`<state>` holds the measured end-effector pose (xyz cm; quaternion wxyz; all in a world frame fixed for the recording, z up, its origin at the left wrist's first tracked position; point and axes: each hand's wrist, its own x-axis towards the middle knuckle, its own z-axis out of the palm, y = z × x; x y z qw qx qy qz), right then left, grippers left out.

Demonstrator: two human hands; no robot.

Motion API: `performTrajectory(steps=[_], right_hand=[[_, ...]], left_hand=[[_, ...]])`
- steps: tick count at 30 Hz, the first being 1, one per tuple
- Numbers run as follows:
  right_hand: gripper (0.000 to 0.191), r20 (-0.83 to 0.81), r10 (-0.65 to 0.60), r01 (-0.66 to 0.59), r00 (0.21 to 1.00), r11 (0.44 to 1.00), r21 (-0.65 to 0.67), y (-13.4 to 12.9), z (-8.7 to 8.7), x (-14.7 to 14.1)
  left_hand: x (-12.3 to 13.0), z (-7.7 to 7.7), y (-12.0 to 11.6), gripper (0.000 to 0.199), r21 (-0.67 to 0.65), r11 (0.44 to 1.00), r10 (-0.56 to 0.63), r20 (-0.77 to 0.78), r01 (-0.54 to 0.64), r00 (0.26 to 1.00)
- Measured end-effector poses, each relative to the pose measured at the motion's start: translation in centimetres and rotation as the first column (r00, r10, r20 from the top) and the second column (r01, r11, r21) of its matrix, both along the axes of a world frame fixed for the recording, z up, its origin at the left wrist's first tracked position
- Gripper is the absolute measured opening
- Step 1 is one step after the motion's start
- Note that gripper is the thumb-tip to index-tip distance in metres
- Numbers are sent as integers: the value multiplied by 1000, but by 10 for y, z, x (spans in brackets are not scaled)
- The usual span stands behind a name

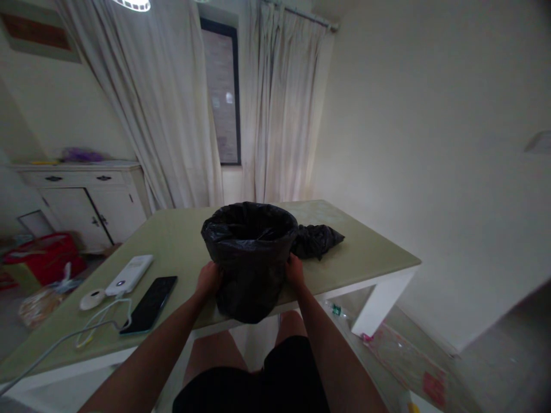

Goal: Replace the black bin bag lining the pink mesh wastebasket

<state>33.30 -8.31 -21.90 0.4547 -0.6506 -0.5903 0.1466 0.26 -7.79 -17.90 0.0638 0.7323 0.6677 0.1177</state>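
Note:
A black garbage bag (253, 269) stands upright at the table's front edge, its round mouth held wide and facing up. The shape suggests a bin inside, but none of it shows. My left hand (210, 279) is closed on the bag's left side, below the rim. On the opposite side my right hand (294, 269) grips the bag at about the same height; the fingertips of both hands are partly hidden. Just right of it lies a crumpled black plastic bag (318, 240).
On the left of the green-topped table (357, 246) lie a phone (151, 304), a white power bank (130, 274), a small round white object (92, 299) and a cable (103, 314). A white cabinet (86, 201) stands behind, left. Plastic wrapping (400, 350) lies on the floor, right.

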Motion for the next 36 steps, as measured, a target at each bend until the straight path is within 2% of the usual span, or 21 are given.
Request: performTrajectory(steps=[13,26,36], right_hand=[[30,-38,-4,4,999,1000,-15,1,-1,1],[29,-40,1,-2,999,1000,-4,3,-2,1],[26,-36,5,-6,999,1000,-26,-1,4,1]], left_hand=[[2,7,-5,38,3,1000,0,8,0,1000],[3,7,-5,37,-3,1000,10,-3,-10,1000],[3,11,-7,38,-15,1000,3,-6,-3,1000]])
